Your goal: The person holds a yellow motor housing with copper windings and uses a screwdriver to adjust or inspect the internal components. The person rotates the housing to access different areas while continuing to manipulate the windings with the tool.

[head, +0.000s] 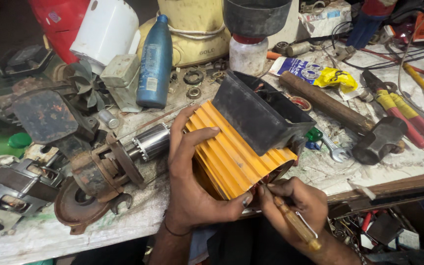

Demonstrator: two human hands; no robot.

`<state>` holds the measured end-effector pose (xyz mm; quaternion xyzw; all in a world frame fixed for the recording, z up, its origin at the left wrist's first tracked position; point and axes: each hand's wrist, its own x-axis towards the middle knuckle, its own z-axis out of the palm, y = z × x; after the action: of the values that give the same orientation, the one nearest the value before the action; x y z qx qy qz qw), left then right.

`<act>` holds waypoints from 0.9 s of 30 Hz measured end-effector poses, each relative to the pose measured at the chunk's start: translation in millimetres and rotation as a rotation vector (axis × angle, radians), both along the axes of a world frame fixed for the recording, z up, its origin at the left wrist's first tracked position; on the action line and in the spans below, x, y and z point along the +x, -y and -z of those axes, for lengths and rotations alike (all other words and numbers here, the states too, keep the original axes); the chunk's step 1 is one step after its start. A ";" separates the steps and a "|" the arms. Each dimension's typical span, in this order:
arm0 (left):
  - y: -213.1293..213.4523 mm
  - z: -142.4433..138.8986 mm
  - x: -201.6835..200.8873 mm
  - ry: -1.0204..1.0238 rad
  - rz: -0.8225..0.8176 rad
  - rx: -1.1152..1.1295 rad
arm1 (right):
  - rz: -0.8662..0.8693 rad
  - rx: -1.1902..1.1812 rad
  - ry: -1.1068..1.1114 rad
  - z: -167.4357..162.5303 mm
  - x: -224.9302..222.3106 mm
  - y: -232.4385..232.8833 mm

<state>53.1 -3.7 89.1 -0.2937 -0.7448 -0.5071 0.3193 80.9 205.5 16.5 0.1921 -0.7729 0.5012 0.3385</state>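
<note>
Hands are kept busy: the yellow motor case (231,147) on the tabletop (50,235) is gripped by the left hand (192,186). A small screwdriver (293,221) is pinched by the right hand (298,198) at the case's open end. Wires inside could be scratched if the tip slips.

Motor housing (231,152): ribbed metal, glossy orange paint. Box (261,110) on it: matt black plastic. Left of housing, rotor (152,141): shiny bare metal. Right of it, hammer (342,113): rough wood handle, dull metal head.
</note>
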 end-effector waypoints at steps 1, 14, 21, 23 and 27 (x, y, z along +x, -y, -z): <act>1.5 -0.1 -0.1 -0.005 -0.008 -0.012 | -0.006 -0.019 0.032 0.5 1.2 0.4; -2.3 0.5 0.9 -0.010 -0.025 -0.043 | -0.066 0.054 -0.199 7.2 5.1 -13.3; -7.0 1.3 -1.4 0.005 -0.034 -0.046 | -0.082 0.035 -0.088 6.1 1.1 -11.3; -6.9 2.9 -2.0 0.012 -0.032 -0.048 | -0.084 0.016 -0.039 6.4 1.4 -11.2; -6.8 5.2 -2.4 0.008 -0.034 -0.049 | -0.107 -0.030 0.016 6.6 1.7 -11.3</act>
<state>50.8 3.2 83.9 -0.2865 -0.7631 -0.4844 0.3177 82.6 216.8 9.8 0.2243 -0.7565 0.5316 0.3079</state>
